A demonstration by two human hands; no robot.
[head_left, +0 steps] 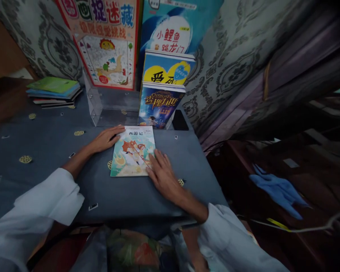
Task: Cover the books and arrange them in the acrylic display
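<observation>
While both hands rest flat, the paperback (pixel 133 151) lies face up on the bench (pixel 48 151), near its front edge and just before a clear stand (pixel 113 118). The left hand (pixel 109 138) touches the cover's upper left corner, its fingers stretched out and lying close together; the right hand (pixel 163 174) lies over the lower right edge, fingers slightly spread, neither hand clamped on anything. The cover shows an orange and white figure on pale green. A blue-grey cloth (pixel 107 190) covers the bench, printed with yellow dotted ovals and small black and white labels. Toward the back left, a stack of thin books (pixel 54 90) sits a little unevenly, a green one on top. A red-bordered book (pixel 107 62) stands upright in the stand; to its right rise a tall teal book (pixel 184 22), a yellow and blue book (pixel 167 68) and a dark blue book (pixel 161 104), one before another. Beside these, a flat black object (pixel 180 120) lies near the bench's right edge. Behind, a grey backdrop (pixel 235 41) bears dark ornamental patterns, and a purplish curtain (pixel 243 102) hangs to the right. Lower down on that side, in dim light, a blue cloth item (pixel 279 190) lies on a dark reddish surface (pixel 308 196), and a pale cable (pixel 314 229) runs past a yellow strip (pixel 278 224).
</observation>
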